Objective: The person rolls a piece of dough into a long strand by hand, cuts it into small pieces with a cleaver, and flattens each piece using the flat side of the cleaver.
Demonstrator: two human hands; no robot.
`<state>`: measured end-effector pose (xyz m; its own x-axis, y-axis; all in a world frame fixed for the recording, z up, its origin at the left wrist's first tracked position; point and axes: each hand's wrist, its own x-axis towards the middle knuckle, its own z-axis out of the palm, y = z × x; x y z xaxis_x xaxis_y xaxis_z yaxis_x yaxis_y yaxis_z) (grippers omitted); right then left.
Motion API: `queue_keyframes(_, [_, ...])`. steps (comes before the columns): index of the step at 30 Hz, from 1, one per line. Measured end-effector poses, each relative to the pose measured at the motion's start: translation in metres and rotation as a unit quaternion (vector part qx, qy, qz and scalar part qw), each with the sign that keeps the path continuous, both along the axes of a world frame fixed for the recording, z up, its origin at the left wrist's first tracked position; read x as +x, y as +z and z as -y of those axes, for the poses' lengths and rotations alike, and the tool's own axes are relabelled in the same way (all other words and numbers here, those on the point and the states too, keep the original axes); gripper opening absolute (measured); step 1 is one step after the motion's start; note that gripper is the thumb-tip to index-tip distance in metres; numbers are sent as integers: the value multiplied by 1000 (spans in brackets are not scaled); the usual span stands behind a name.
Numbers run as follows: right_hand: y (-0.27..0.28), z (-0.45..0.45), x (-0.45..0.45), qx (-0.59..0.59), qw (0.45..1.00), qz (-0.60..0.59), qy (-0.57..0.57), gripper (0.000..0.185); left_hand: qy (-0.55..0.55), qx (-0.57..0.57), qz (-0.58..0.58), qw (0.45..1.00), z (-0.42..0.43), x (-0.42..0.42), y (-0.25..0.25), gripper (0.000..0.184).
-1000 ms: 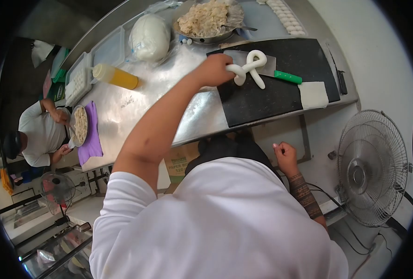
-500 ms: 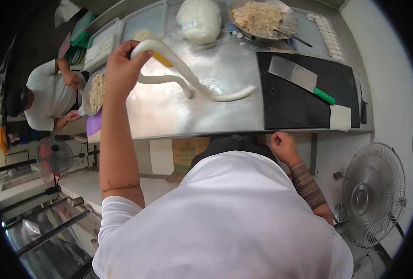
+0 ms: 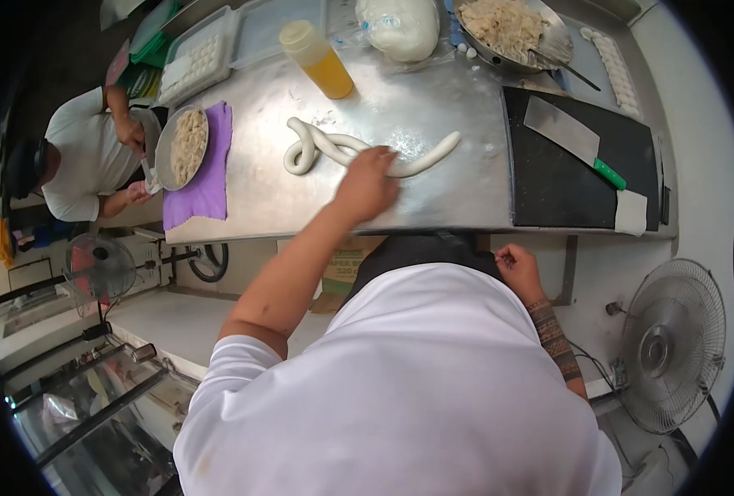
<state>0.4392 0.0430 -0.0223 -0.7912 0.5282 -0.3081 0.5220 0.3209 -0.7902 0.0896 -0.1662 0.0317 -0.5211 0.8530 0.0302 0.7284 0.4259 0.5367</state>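
Observation:
A long white dough rope (image 3: 429, 163) lies on the steel table, looped and crossed over itself at its left end. My left hand (image 3: 369, 186) is over the middle of the rope, touching it or just above it; motion smears its fingers. Down at the table's front edge, near my waist, my right hand (image 3: 519, 269) is apart from the dough with its fingers curled in, and nothing shows in it. A squeeze bottle of yellow liquid (image 3: 325, 70) stands behind the rope.
On the right, a cleaver (image 3: 561, 130) and a folded cloth (image 3: 631, 212) rest on a black board (image 3: 582, 190). A bagged dough mass (image 3: 400, 29) and a filling bowl (image 3: 503, 33) sit behind. At left, a co-worker (image 3: 94, 157) handles a bowl (image 3: 186, 149).
My left hand has let the lifted dough rope down onto the table and moved right and towards me. The rope's left part now lies looped. My right hand stays low by the edge.

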Motion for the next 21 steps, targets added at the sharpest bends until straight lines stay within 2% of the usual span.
queue_keyframes(3, [-4,15,10,-7,998,-41,-47,11,-79,-8,-84,993,-29,20,-16,64])
queue_keyframes(6, [-2,25,24,7,993,-49,-109,23,-36,-165,-26,985,-58,17,-5,58])
queue_keyframes(9, [14,28,40,77,985,0,-155,30,-71,-166,-5,984,-65,-16,-12,48])
queue_keyframes(11, [11,23,62,90,981,15,-171,31,-41,-52,17,998,-67,-44,-1,37])
queue_keyframes(13, [8,18,80,87,974,-4,-210,30,-25,22,14,999,-81,-74,37,35])
queue_keyframes(15, [10,12,82,70,959,-60,-267,26,-30,112,-31,993,-89,-86,88,35])
queue_keyframes(17, [18,-3,82,78,961,-25,-263,22,-39,197,-136,970,-98,-80,134,35])
queue_keyframes(20, [19,-33,82,81,971,-25,-223,18,10,235,-180,955,-104,-43,157,34])
queue_keyframes(21, [19,-45,81,79,975,-34,-202,17,6,213,-174,962,-105,-37,143,35])
